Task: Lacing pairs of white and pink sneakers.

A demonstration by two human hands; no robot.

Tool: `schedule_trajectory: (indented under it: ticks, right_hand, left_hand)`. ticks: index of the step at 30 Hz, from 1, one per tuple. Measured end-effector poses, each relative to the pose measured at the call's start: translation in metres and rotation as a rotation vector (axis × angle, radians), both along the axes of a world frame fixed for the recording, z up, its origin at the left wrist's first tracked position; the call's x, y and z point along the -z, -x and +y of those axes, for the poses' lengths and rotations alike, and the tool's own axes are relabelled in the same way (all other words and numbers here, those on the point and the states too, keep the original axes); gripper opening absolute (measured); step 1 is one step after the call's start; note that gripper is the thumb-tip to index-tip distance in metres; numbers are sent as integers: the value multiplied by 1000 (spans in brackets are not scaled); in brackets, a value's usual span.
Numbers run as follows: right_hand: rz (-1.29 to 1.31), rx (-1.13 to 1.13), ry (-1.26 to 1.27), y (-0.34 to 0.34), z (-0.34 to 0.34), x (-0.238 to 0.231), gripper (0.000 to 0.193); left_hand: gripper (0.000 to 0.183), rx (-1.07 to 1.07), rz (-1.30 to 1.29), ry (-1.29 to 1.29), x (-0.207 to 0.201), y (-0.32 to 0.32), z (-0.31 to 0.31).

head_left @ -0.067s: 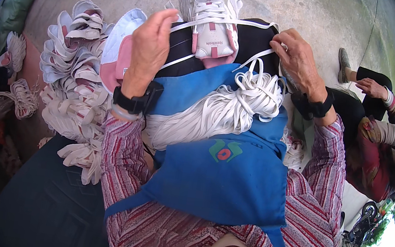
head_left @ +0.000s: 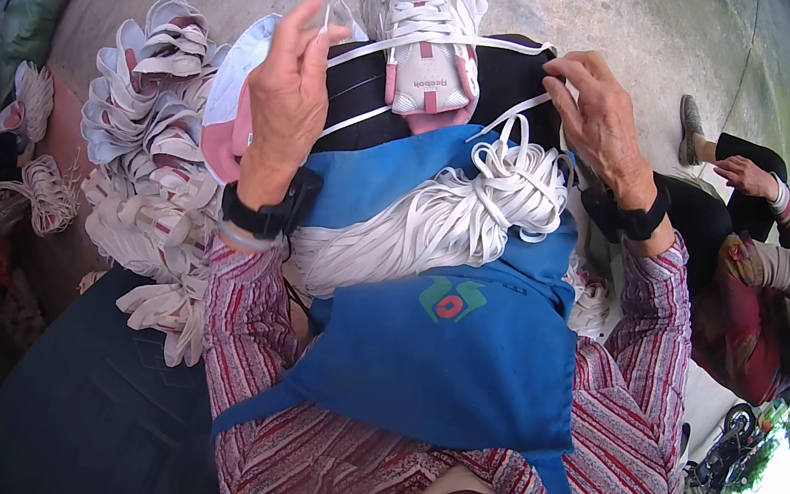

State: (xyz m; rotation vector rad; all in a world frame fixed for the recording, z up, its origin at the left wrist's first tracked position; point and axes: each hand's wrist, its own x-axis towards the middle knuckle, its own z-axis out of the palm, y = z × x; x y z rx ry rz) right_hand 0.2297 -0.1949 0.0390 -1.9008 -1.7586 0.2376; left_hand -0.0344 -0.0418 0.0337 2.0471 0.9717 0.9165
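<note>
Across my lap, at the far middle, lies a white and pink sneaker upper, partly laced, its toe side away from me. A white shoelace runs through it to both sides. My left hand, raised to the left of the upper, pinches one lace end, whose tip sticks up between the fingers. To the right, my right hand has its thumb and fingers closed on the lace's other end. Nearer to me a thick bundle of white laces rests on my blue apron.
Stacked shoe uppers stand at my left, above a dark board-like surface. Further left are a lace bundle and a green sack. A co-worker sits close on my right, a hand and foot showing.
My left hand has moved slightly left and up, drawing its lace end outward, and the tip now shows above the fingers. My right hand has shifted only a little.
</note>
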Motion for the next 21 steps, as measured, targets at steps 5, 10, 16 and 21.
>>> schedule_trajectory:
  ticks: [5, 10, 16, 21]
  right_hand:
    - [-103, -327, 183, 28, 4, 6, 20]
    - [-111, -465, 269, 18, 11, 1, 11]
    - [-30, -219, 280, -1, 1, -5, 5]
    - [-15, -297, 211, 18, 2, -8, 16]
  left_hand:
    - [12, 70, 59, 202, 5, 1, -22]
    - [15, 99, 334, -35, 10, -9, -16]
    - [16, 38, 348, 174, 13, -7, 1]
    - [19, 88, 273, 177, 16, -13, 7]
